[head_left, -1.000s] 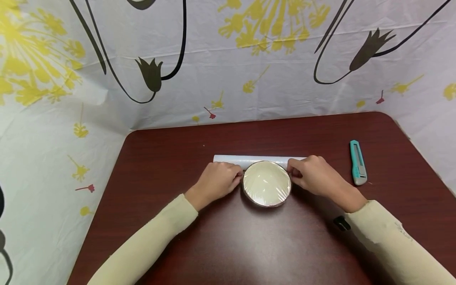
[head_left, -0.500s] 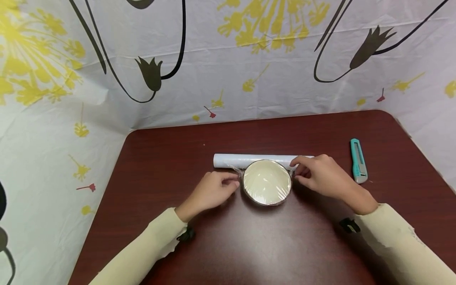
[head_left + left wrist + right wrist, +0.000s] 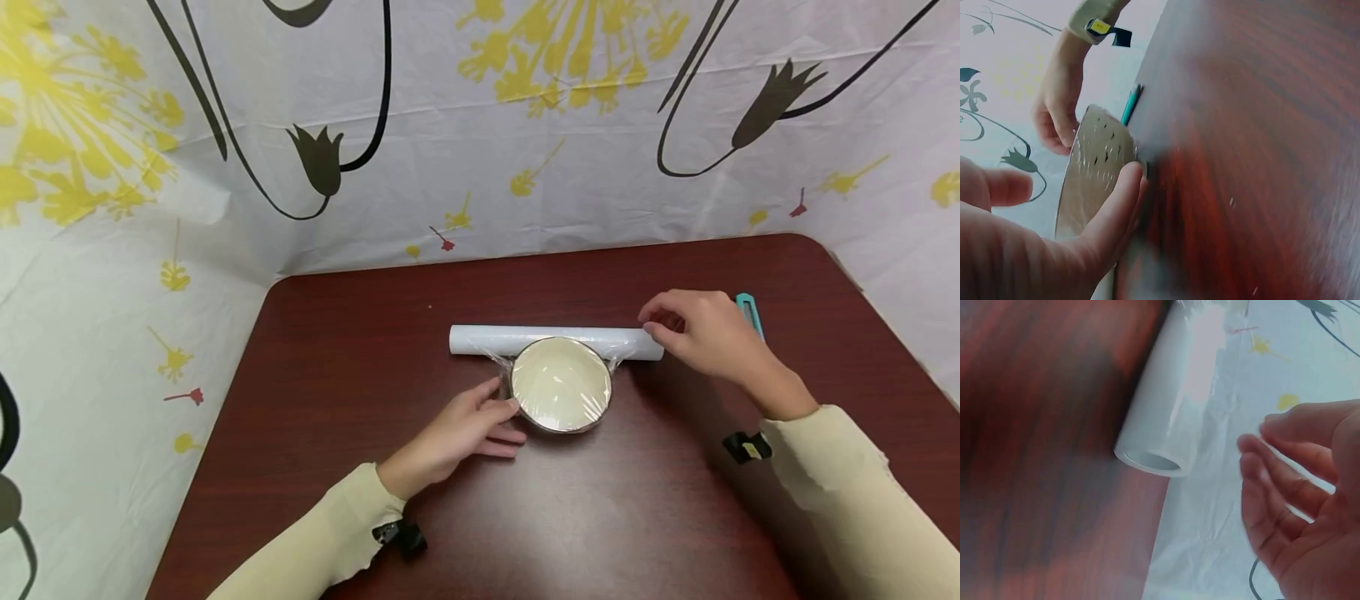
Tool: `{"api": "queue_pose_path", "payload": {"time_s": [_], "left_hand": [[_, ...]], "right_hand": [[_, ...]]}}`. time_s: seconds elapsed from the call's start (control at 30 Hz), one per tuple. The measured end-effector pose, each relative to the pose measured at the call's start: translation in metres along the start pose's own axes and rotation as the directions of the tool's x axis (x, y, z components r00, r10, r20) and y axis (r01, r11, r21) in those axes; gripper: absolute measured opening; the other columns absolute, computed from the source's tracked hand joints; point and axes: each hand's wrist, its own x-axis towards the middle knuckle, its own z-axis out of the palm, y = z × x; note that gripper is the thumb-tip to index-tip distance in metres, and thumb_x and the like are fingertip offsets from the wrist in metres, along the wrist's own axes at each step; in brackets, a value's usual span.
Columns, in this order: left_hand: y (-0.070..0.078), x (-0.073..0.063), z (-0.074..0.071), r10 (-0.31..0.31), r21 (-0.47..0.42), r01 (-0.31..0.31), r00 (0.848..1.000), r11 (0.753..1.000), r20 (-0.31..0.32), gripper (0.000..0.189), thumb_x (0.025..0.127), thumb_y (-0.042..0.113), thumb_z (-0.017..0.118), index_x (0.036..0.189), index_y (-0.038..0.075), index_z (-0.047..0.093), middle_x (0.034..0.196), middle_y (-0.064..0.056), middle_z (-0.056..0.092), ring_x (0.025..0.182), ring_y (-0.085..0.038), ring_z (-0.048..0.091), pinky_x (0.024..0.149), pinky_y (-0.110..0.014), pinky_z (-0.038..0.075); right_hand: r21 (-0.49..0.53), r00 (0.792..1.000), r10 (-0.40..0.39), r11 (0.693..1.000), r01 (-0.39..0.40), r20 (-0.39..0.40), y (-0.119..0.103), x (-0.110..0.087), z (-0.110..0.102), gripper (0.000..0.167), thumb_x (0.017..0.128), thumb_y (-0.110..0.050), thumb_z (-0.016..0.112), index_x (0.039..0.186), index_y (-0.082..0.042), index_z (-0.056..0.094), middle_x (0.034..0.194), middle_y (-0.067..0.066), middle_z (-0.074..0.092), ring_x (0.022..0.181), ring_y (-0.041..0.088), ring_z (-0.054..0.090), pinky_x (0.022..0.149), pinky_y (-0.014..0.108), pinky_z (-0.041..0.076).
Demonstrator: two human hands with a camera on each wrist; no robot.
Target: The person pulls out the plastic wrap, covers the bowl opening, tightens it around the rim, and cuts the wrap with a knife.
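Observation:
A round bowl [image 3: 561, 385] with a cream inside has clear plastic wrap stretched over its top. Bits of wrap stick out at both sides of its rim. Against its left side lies my left hand [image 3: 465, 429], fingers spread and extended; the left wrist view shows the thumb and fingers near the bowl's wall [image 3: 1094, 169]. Behind the bowl lies a white roll of plastic wrap [image 3: 487, 339]. My right hand [image 3: 705, 329] hovers by the roll's right end, fingers loosely bent. In the right wrist view nothing sits between those fingers, and the roll's hollow end [image 3: 1154, 461] faces me.
A teal utility knife [image 3: 747, 310] lies on the right of the dark red table [image 3: 360, 333], partly hidden by my right hand. A white sheet [image 3: 450, 150] with flower prints hangs behind and to the left of the table.
My left hand has let go of the wrap at the rim, opened and come down to the bowl's lower left side. My right hand has left the rim and moved right and away from me.

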Motion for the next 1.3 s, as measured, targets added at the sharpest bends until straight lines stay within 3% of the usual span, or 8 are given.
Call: {"api": "queue_pose_path", "payload": {"time_s": [0.17,0.27,0.4,0.53,0.7,0.87,1.03,1.3], "left_hand": [[-0.006,0.002,0.007,0.005,-0.08,-0.008,1.0,0.997,-0.028,0.087,0.112,0.017,0.061,0.173,-0.006,0.004,0.162,-0.039,0.04,0.119,-0.053,0.07,0.091,-0.053,0.066],[-0.008,0.003,0.012,0.008,-0.107,-0.01,1.0,0.994,-0.014,0.084,0.112,0.017,0.062,0.175,-0.002,0.009,0.168,-0.036,0.034,0.123,-0.053,0.068,0.091,-0.053,0.066],[-0.01,0.004,0.021,0.029,-0.135,-0.029,1.0,0.99,0.002,0.075,0.112,0.016,0.062,0.175,0.004,0.022,0.159,-0.029,0.045,0.125,-0.053,0.067,0.093,-0.055,0.065],[-0.011,0.005,0.027,0.04,-0.19,-0.041,0.999,0.981,-0.008,0.067,0.114,0.014,0.056,0.174,0.006,0.026,0.151,-0.026,0.052,0.125,-0.053,0.067,0.099,-0.057,0.063],[-0.014,0.007,0.032,0.053,-0.27,-0.066,0.997,0.961,-0.054,0.061,0.118,0.007,0.046,0.173,0.001,0.023,0.152,-0.029,0.053,0.12,-0.047,0.069,0.105,-0.058,0.06],[-0.016,0.009,0.035,0.082,-0.323,-0.108,0.992,0.94,-0.094,0.055,0.117,-0.001,0.038,0.171,-0.005,0.026,0.156,-0.033,0.052,0.124,-0.042,0.068,0.108,-0.057,0.057],[-0.017,0.01,0.039,0.124,-0.331,-0.158,0.985,0.93,-0.122,0.055,0.115,-0.006,0.036,0.168,-0.011,0.027,0.157,-0.035,0.05,0.131,-0.048,0.064,0.108,-0.057,0.057],[-0.012,0.01,0.04,0.129,-0.305,-0.172,0.979,0.937,-0.156,0.052,0.113,-0.009,0.037,0.164,-0.016,0.031,0.152,-0.037,0.054,0.128,-0.047,0.066,0.106,-0.056,0.059]], "right_hand": [[-0.027,0.993,0.035,0.999,-0.032,0.113,0.005,0.007,-0.004,0.008,0.096,-0.005,0.082,0.104,-0.008,0.083,0.094,-0.002,0.072,0.079,0.014,0.063,0.065,0.036,0.053],[-0.024,0.97,0.069,0.998,-0.065,0.234,0.007,0.01,-0.005,0.012,0.102,-0.011,0.079,0.112,-0.006,0.083,0.105,0.004,0.075,0.086,0.019,0.067,0.071,0.043,0.056],[-0.031,0.929,0.097,0.995,-0.092,0.356,0.009,0.014,-0.004,0.021,0.109,-0.013,0.071,0.124,-0.003,0.081,0.118,0.012,0.075,0.096,0.026,0.071,0.078,0.05,0.058],[-0.021,0.905,0.101,0.995,-0.101,0.414,0.014,0.016,-0.003,0.026,0.111,-0.011,0.065,0.132,-0.002,0.078,0.128,0.019,0.074,0.112,0.037,0.072,0.09,0.059,0.059],[0.034,0.87,0.108,0.989,-0.142,0.481,0.023,0.015,-0.002,0.033,0.113,-0.011,0.062,0.143,0.0,0.071,0.142,0.024,0.069,0.131,0.046,0.064,0.104,0.066,0.054],[0.083,0.84,0.089,0.984,-0.157,0.536,0.029,0.011,0.0,0.04,0.112,-0.012,0.064,0.151,0.0,0.065,0.148,0.023,0.066,0.137,0.046,0.06,0.108,0.066,0.052],[0.079,0.841,0.078,0.987,-0.142,0.535,0.032,0.007,0.003,0.041,0.111,-0.011,0.066,0.151,0.0,0.065,0.145,0.022,0.068,0.135,0.045,0.063,0.107,0.065,0.053],[0.06,0.859,0.056,0.993,-0.1,0.509,0.03,0.007,0.005,0.039,0.11,-0.009,0.067,0.148,0.001,0.067,0.134,0.02,0.073,0.118,0.033,0.07,0.097,0.057,0.058]]}}
